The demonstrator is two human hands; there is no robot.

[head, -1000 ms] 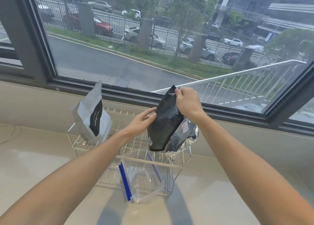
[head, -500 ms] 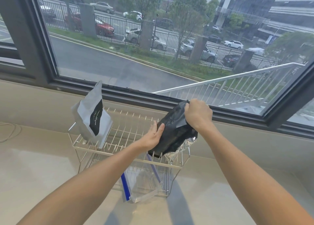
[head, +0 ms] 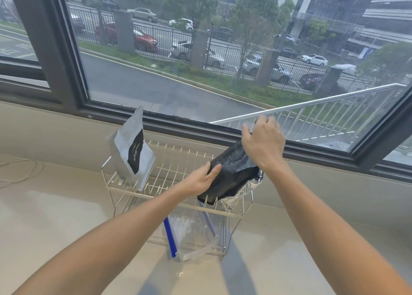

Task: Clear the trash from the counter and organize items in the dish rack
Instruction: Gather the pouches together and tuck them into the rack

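A white wire dish rack (head: pixel 171 158) stands on the beige counter (head: pixel 55 216) under the window. A black pouch (head: pixel 231 176) lies tilted across the rack's right end, on top of a crinkled silver foil bag (head: pixel 242 192). My left hand (head: pixel 199 179) grips the black pouch's left edge, thumb on its face. My right hand (head: pixel 264 143) hovers over the pouch's top end with fingers spread. A grey pouch with a black label (head: pixel 131 152) stands upright in the rack's left end. A clear zip bag with a blue strip (head: pixel 194 234) hangs in the rack's lower front.
A thin pale cord (head: pixel 20 172) curls on the counter at far left. The dark window frame (head: pixel 312 152) and the beige sill wall run right behind the rack. Counter surface stretches left, right and in front of the rack.
The black pouch went from upright to lying tilted on the foil bag in the rack. My right hand let go of its top and lifted. My left hand followed the pouch down.
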